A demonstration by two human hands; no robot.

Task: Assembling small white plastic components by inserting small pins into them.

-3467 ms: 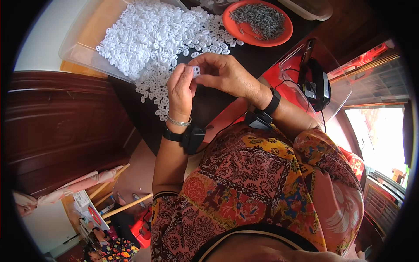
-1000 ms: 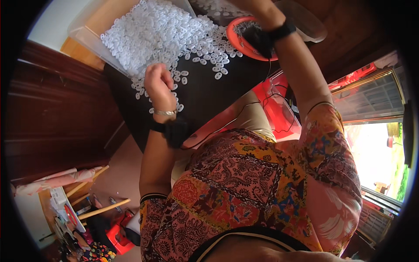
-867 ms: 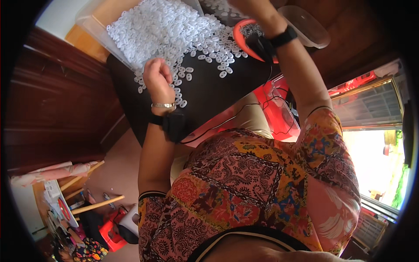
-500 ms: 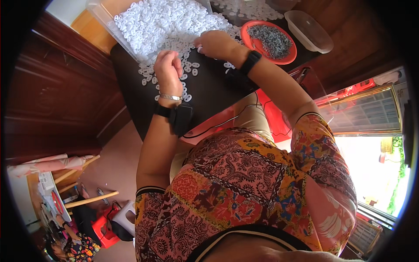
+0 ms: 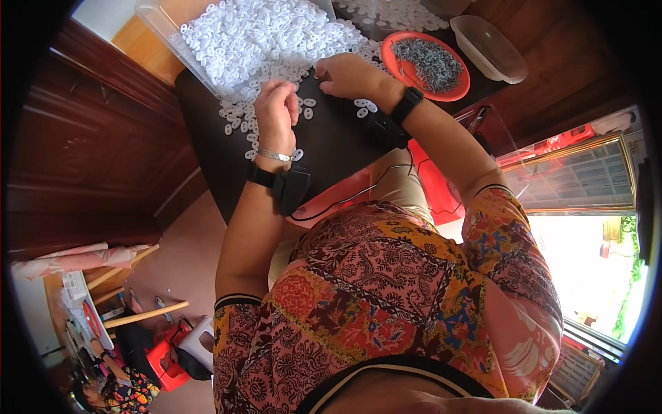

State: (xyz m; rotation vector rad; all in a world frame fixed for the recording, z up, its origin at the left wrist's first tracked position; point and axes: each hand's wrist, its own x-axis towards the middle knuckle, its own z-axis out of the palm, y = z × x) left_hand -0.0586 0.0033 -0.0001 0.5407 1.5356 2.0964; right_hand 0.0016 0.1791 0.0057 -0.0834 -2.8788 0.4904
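My left hand [image 5: 276,110] rests on the black tabletop [image 5: 331,148] at the near edge of a big heap of small white plastic rings [image 5: 262,38]. Its fingers are curled tight, seemingly pinching one white ring. My right hand [image 5: 343,74] lies just to its right, fingertips down among the loose rings; what it holds is hidden. Both wrists carry black bands, and a black device [image 5: 293,188] sits at the left one.
A red plate [image 5: 455,90] of small grey metal pieces stands to the right of my right hand, with a clear plastic tub [image 5: 491,47] beyond it. A clear tray [image 5: 155,17] edges the heap. Dark wooden furniture [image 5: 89,138] is on the left, red stools [image 5: 162,352] on the floor.
My right hand reached out to the red plate and has come back beside my left hand. My left hand stayed at the heap's edge with its fingers closed.
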